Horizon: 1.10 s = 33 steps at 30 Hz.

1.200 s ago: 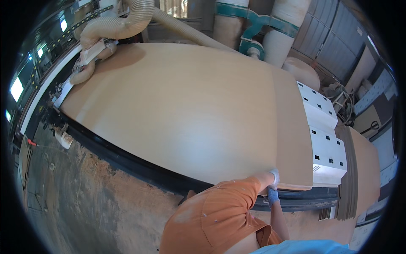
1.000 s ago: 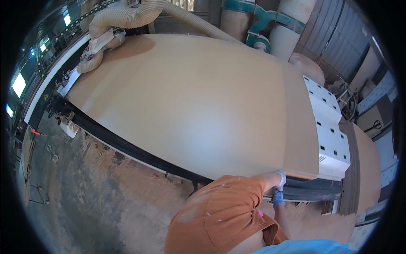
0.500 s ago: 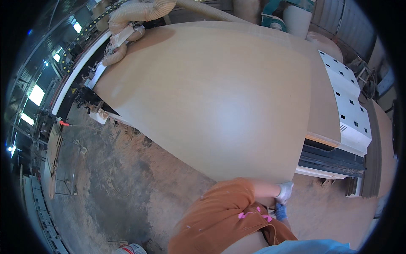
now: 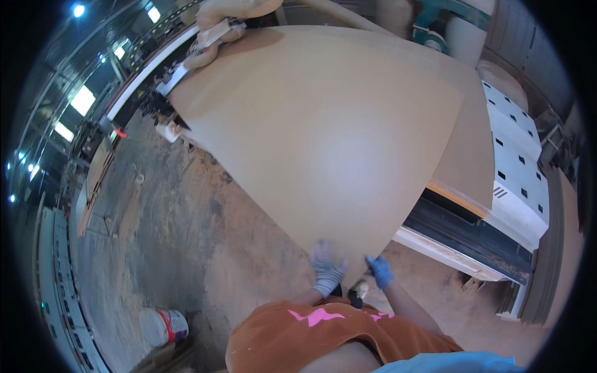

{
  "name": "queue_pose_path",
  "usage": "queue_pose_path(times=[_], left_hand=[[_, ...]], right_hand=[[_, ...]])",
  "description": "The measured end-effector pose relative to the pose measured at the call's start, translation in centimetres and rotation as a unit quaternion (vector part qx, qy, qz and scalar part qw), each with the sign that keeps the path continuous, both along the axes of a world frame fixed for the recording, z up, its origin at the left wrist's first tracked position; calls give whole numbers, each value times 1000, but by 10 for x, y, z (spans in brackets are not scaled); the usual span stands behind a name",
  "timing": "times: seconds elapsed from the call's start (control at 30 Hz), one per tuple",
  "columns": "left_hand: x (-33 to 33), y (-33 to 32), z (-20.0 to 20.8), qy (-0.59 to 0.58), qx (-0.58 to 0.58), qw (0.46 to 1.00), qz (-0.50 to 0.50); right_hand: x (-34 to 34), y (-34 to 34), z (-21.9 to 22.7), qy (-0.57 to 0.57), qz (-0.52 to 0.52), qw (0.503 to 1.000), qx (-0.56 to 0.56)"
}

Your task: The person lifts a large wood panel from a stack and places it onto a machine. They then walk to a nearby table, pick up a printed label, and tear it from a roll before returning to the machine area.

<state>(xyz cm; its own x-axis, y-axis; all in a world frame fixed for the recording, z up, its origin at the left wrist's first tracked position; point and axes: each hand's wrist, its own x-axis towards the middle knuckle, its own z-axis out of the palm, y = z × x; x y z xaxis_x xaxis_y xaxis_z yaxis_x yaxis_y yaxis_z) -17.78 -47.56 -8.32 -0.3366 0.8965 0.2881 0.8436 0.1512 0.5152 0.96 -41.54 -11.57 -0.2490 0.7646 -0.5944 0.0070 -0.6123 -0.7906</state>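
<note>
Fiberboard sheet (image 4: 329,143), its edge at lower centre held by right hand (image 4: 380,271), apparently for support; left hand (image 4: 328,273) blurred, grip unclear.

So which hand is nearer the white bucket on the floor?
Left. The left hand is by the near end of the tan panel, on the side toward the bucket; the right hand is at the panel's right edge, farther away.
</note>
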Motion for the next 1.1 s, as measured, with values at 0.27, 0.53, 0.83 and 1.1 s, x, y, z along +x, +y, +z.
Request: queue_pose_path(times=[0.27, 0.53, 0.83, 1.1], left_hand=[[28, -13, -68, -738, -17, 640, 211], [31, -10, -47, -737, -26, 631, 242], [-18, -105, -6, -757, -96, 631, 141], [-59, -154, -20, -692, -47, 690, 205]], right_hand=[[0, 30, -3, -1, -42, 999, -20], [-8, 25, 6, 88, -110, 990, 5], [-34, -55, 40, 60, -88, 994, -20], [-12, -10, 40, 11, 119, 977, -176]])
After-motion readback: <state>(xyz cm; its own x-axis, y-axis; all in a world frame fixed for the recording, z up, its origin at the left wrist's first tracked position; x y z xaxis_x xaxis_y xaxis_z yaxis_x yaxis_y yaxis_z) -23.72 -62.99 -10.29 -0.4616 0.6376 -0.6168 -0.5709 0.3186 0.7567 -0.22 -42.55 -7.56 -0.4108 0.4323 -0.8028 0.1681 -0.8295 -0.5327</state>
